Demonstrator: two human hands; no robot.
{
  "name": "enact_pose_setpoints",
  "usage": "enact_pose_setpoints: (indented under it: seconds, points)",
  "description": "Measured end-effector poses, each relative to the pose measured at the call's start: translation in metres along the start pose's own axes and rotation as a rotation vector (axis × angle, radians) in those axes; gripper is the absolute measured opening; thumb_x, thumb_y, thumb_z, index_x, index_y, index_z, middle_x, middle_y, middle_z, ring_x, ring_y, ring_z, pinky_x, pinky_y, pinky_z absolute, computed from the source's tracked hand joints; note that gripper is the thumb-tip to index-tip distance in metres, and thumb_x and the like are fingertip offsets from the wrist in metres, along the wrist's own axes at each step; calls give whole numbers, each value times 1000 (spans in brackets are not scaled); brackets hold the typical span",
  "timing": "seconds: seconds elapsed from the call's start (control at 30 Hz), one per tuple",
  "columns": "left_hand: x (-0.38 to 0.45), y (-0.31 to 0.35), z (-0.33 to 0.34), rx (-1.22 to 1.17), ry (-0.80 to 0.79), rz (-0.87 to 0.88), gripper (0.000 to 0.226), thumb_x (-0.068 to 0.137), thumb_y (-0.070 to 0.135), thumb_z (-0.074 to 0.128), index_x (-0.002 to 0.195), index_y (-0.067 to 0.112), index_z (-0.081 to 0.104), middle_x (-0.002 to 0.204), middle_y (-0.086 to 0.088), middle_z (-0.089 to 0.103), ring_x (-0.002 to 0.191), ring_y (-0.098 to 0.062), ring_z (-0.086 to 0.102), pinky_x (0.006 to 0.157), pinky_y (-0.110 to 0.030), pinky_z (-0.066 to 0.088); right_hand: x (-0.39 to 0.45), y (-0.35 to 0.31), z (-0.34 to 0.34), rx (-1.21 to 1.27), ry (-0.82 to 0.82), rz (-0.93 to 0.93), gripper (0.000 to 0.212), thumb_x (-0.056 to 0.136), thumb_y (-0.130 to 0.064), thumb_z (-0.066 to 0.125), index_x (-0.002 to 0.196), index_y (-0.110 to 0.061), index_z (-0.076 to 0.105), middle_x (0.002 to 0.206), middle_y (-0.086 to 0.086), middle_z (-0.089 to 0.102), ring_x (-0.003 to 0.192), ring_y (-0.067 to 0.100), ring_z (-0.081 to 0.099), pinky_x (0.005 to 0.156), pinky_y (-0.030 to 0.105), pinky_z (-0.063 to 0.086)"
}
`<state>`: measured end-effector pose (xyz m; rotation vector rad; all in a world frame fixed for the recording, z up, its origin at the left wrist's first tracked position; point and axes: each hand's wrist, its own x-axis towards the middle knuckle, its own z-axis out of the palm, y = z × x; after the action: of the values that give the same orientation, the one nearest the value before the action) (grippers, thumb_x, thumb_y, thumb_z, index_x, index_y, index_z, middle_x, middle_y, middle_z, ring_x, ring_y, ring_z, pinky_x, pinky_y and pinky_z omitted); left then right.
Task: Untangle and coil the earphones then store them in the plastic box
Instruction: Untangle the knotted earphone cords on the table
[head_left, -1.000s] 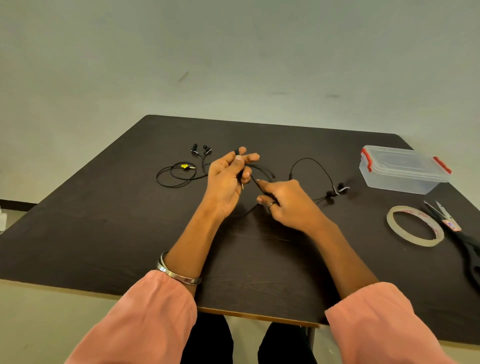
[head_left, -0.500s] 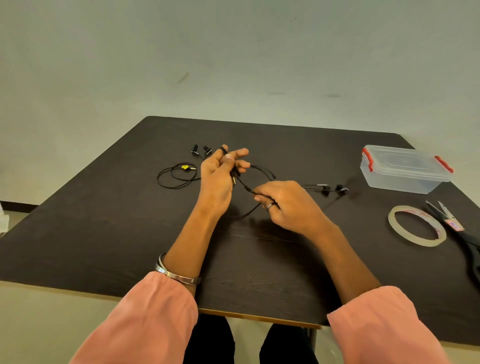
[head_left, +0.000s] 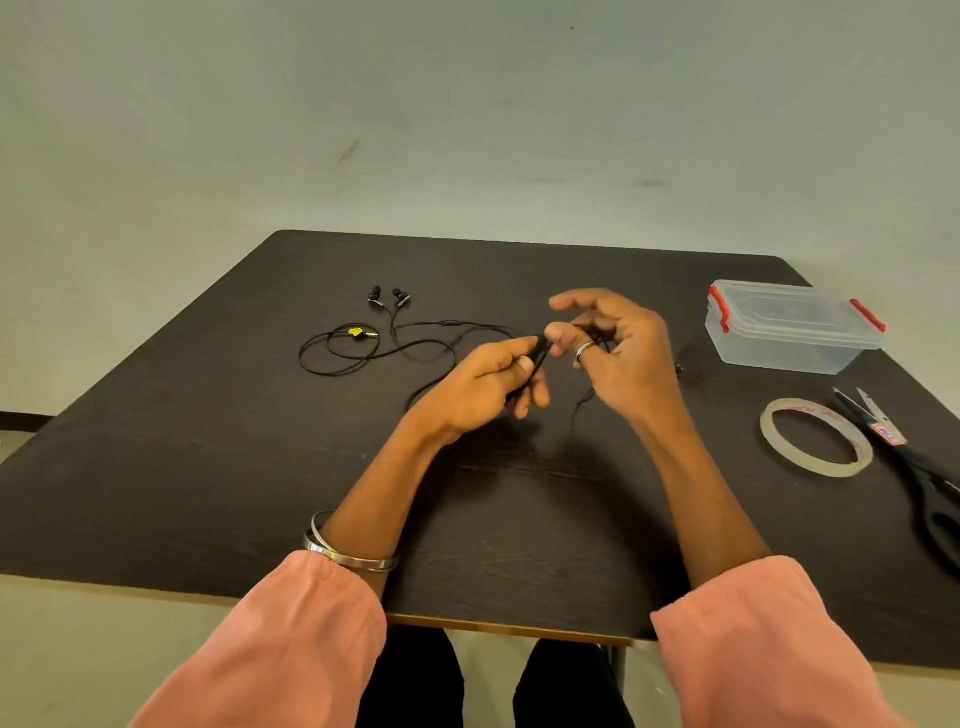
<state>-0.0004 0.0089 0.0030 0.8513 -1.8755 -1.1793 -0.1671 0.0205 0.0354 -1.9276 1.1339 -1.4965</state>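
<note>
Black earphones lie on the dark table (head_left: 208, 467). One loose set (head_left: 358, 345) with a yellow-marked plug and two buds sits at the left. My left hand (head_left: 483, 384) pinches a black cable (head_left: 540, 358) just above the table's middle. My right hand (head_left: 618, 358), wearing a ring, has its fingers curled round cable close to the left fingertips; more cable hangs below it. The clear plastic box (head_left: 795, 327) with red clips stands shut at the back right.
A roll of clear tape (head_left: 815, 436) lies flat at the right, with black-handled scissors (head_left: 914, 457) beside it near the table's right edge. The table's front edge runs just before my pink sleeves.
Both hands shifted right and rose off the table. My right hand lifted and drew its cable and buds up from the table toward the left fingertips.
</note>
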Motion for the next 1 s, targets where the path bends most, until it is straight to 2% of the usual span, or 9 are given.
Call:
enact_pose_setpoints:
  seconds: [0.13,0.23,0.3,0.4,0.53,0.63,0.77,0.9,1.0]
  points:
    - [-3,3,1,28,-40,5,32,103,15,38,132,14,51,68,2,46,60,-5,40,56,-17,37,6,3,-12,57,56,44,25,83,-16,73,107,-13,67,67,8,70,58,30,60,57,33,46]
    - [-2,2,2,-35,47,0,26,102,12,41,116,12,63,64,5,40,57,-7,35,51,-18,31,7,8,-20,-9,-26,38,31,74,-15,80,103,-13,69,73,8,70,64,23,62,64,31,50]
    - [1,0,-1,-50,191,14,27,102,12,41,96,15,67,56,13,42,53,-6,34,49,-16,28,6,13,-27,-174,-113,31,34,70,-13,83,102,-13,71,82,7,70,72,17,64,71,23,53]
    - [4,0,-10,-69,480,13,33,103,10,38,81,16,63,47,15,41,46,-1,33,47,-12,28,9,28,-35,-646,-215,-29,25,77,-15,78,102,-16,72,96,2,71,94,22,63,87,44,45]
    - [1,4,-23,-245,720,-33,33,103,13,37,80,13,61,47,15,36,42,-1,29,42,-11,25,10,34,-40,-774,15,28,18,89,-14,64,104,-21,71,104,-1,71,108,22,56,88,42,24]
    - [-1,8,-22,-328,708,-87,32,103,14,37,84,10,62,52,8,32,41,-2,25,40,-15,22,11,35,-43,-773,210,157,23,91,-9,60,108,-21,69,104,3,71,106,24,55,85,40,22]
    - [1,10,-14,-341,634,-112,33,104,15,36,84,9,62,53,5,32,41,-3,23,40,-16,22,10,35,-40,-880,284,290,29,89,-5,60,116,-14,67,107,10,69,109,27,51,91,45,26]
    - [2,8,-12,-277,636,-134,32,103,15,37,84,10,62,53,5,32,41,-3,25,40,-16,23,12,33,-39,-890,-9,295,60,82,6,57,137,-19,50,143,2,47,131,26,31,102,44,23]
    - [2,6,-11,-184,635,-156,32,102,15,39,83,13,64,52,8,36,40,-3,30,43,-15,25,5,20,-32,-455,-182,81,72,78,-1,58,143,-26,39,147,-17,34,138,9,24,115,46,19]
